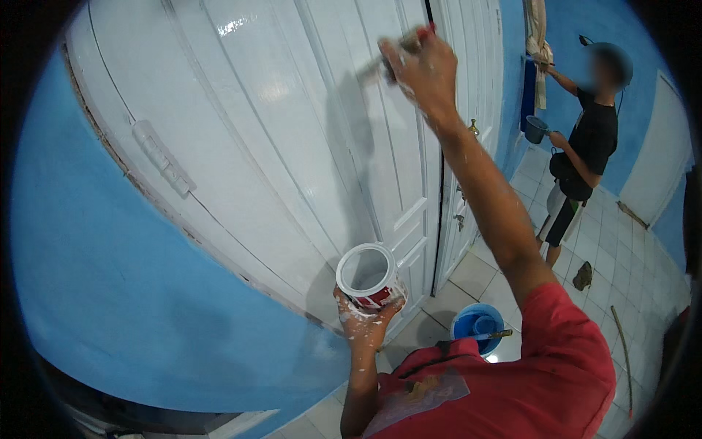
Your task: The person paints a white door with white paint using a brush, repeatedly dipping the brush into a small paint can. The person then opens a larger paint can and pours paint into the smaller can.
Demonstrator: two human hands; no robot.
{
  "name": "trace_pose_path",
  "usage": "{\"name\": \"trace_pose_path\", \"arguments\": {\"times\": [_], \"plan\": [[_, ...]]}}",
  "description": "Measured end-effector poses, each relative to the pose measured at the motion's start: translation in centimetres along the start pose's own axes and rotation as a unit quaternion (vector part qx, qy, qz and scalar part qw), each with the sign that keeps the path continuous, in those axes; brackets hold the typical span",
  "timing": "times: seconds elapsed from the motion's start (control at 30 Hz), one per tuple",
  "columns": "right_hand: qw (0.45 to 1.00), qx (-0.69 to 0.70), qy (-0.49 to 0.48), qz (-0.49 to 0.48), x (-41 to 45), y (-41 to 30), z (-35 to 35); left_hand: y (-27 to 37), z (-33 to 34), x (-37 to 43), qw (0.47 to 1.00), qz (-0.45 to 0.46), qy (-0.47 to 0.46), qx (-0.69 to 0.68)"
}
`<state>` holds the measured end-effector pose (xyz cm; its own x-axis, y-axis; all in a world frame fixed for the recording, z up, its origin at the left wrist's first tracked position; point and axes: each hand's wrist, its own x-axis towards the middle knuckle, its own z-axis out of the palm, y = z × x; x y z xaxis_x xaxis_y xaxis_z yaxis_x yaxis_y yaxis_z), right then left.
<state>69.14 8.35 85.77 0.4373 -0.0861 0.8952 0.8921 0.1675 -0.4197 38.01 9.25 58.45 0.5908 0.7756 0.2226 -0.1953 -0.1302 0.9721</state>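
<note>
My right hand is raised high and grips a paintbrush, blurred by motion, its bristles pointing left at a white panelled door. Whether the bristles touch the wood I cannot tell. Lower down, my left hand, spotted with white paint, holds a paint can from below. The can is open at the top and a pale inside wall shows; white paint smears its red label. Fresh-looking gloss shines on the upper door surface.
A co-worker in dark clothes stands at the right with a grey dipper. A blue bucket sits on the tiled floor by my side. A stick and a rag lie there too. A power strip hangs on the white frame.
</note>
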Motion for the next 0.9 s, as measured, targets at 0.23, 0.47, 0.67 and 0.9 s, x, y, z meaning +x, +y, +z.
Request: {"name": "trace_pose_path", "arguments": {"times": [0.23,0.47,0.67,0.9], "plan": [[0.966,0.224,0.118,-0.05,15.9,-4.7,2.8,-1.1,0.1,0.8,0.988,0.082,-0.015,0.131],[0.969,0.241,0.045,0.032,-4.2,5.4,3.8,-1.3,-0.5,0.0,0.999,0.005,0.033,0.042],[0.963,0.103,0.002,0.25,-27.4,10.2,-2.1,-1.9,-0.2,0.1,0.994,-0.055,0.04,0.082],[0.961,-0.017,-0.131,0.243,-27.4,9.9,-2.8,-2.1,-0.3,0.0,0.995,-0.072,0.062,0.005]]}}
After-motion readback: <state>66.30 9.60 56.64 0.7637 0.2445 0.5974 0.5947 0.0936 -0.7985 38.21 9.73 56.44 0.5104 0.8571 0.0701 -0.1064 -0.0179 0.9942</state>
